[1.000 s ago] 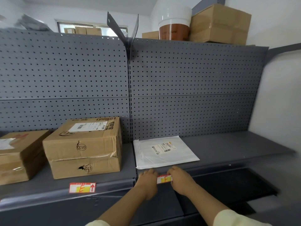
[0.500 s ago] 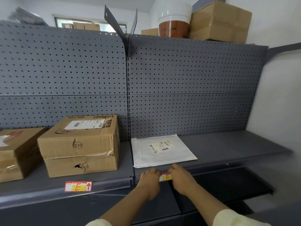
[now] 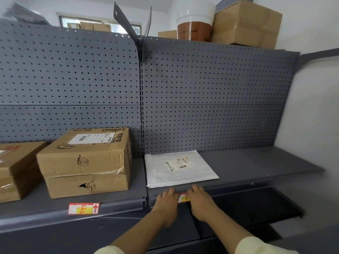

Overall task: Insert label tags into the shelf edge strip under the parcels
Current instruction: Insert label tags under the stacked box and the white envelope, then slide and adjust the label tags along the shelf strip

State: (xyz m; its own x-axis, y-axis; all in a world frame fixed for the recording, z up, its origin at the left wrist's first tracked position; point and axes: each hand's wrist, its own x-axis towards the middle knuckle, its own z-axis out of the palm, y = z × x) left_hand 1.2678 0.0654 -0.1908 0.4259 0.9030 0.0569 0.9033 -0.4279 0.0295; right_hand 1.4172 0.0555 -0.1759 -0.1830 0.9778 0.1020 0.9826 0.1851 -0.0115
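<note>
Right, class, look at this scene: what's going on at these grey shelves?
A person is fitting a small red and yellow paper label tag into the grey shelf edge strip, right below the flat white plastic mailer. The left hand and right hand press on its two ends. Another red and yellow tag already sits in the strip under the brown cardboard box to the left.

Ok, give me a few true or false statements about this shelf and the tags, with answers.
1. The left hand and right hand touch a label tag on the edge strip below the white mailer. True.
2. The white mailer stands upright. False: it lies flat on the shelf.
3. A tag marked E sits in the edge strip below the cardboard box. True.
4. The cardboard box sits right of the mailer. False: it sits left of it.
</note>
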